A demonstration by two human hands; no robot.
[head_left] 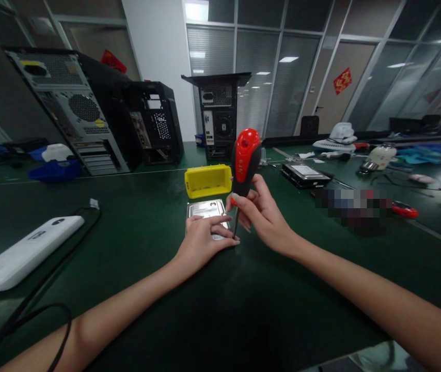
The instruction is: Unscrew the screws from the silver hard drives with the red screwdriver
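A silver hard drive [205,207] lies flat on the dark green table, its near part covered by my left hand [205,233]. That hand holds the drive down, fingers bent over its top and thumb stretched along its near right corner. My right hand [261,212] grips a red and black screwdriver [246,160] low on its handle, between thumb and fingers. The screwdriver stands nearly upright, handle up. Its shaft points down to the drive's near right corner, close to my left thumb and fingertips; the very tip is hidden there.
Behind the drive stands a yellow bin [208,182]. Computer cases [220,116] line the back and left. A white power strip [30,250] with black cables lies left. Another drive [305,174], a second red-handled tool [404,209] and a blurred-out patch are to the right.
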